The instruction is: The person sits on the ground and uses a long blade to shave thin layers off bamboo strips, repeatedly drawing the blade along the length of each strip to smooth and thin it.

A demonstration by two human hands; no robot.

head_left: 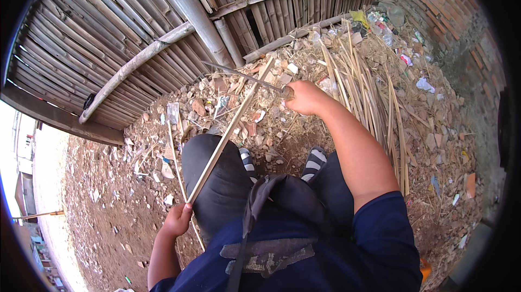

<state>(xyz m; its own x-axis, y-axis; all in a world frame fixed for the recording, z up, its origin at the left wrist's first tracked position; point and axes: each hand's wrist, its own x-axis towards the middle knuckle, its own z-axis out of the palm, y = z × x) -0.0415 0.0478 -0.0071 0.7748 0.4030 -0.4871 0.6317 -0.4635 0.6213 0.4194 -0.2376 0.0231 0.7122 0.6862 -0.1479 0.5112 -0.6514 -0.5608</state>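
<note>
My left hand (178, 219) is closed around the near end of a long, pale bamboo strip (228, 133). The strip slants up and away to the right, passing over my left knee. In my right hand (305, 98) is the short handle of a knife, its narrow dark blade (233, 71) pointing left. Close to the strip's far end, the blade crosses it and appears to touch it. A thinner strip (178, 164) runs past my left hand beside my left leg; whether that hand also holds it, I cannot tell.
A pile of split bamboo strips (361, 94) lies on the ground to the right. Ahead stands a bamboo slat wall (125, 37), with a brick wall (453, 4) at the right. Stones, straw and plastic litter (426, 85) cover the dirt around my feet.
</note>
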